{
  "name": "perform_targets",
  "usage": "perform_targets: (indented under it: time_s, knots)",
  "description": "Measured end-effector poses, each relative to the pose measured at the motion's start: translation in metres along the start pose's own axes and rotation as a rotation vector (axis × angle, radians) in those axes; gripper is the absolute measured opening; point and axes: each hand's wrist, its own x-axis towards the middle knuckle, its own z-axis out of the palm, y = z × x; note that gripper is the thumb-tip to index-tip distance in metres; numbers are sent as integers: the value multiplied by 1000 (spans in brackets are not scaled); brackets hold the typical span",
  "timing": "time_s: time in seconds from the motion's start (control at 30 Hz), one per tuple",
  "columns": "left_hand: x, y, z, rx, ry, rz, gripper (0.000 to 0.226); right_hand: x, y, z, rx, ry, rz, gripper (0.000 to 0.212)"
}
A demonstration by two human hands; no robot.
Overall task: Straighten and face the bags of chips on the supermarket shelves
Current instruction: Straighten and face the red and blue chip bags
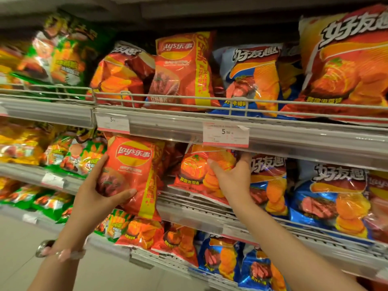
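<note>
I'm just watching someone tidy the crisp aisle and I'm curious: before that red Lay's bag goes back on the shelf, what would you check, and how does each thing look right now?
1. Left hand has a firm hold on the red Lay's bag: ok, fingers and thumb wrap its lower left edge.
2. Bag's logo faces outward: ok.
3. Bag stands straight: not ok, it tilts and hangs in front of the shelf edge.
4. Right hand steadies the neighbouring orange bag: ok, it grips that bag's right side.
5. Orange bag sits upright: not ok, it leans with its top tucked under the price tag.
6. Free slot behind the Lay's bag: cannot tell, hidden.
</note>
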Motion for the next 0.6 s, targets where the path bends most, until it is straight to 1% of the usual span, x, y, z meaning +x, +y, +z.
perform_targets:
  time_s: [0.1, 0.17, 0.3, 0.37, 0.47, 0.53, 0.57, 0.6]
  knots:
    - [-3, -5, -1, -78, -45, -7, 98, 5, 10, 24, -67, -33, -10, 85]
    - [-6, -8, 6, -130, -54, 3, 94, 7, 17, 37, -69, -66, -15, 88]
    - [-15, -12, 21, -208, -35, 10, 95, 9, 31, 45, -106, -223, 22, 100]
    - [-22, -12, 30, -208, -26, 20, 97, 12, 34, 42, -121, -297, 39, 103]
    - [-34, -10, 46, -223, -15, 12, 99, 11, 26, 32, -128, -370, 41, 99]
    - [-42, -6, 57, -235, -10, 17, 99, 0, 17, 20, -107, -335, 9, 90]
    - [-45, -4, 63, -239, -1, 19, 99, -9, 13, 13, -70, -330, 0, 86]
    - [-48, -1, 69, -244, 8, 21, 99, -19, 7, 4, -1, -359, 17, 84]
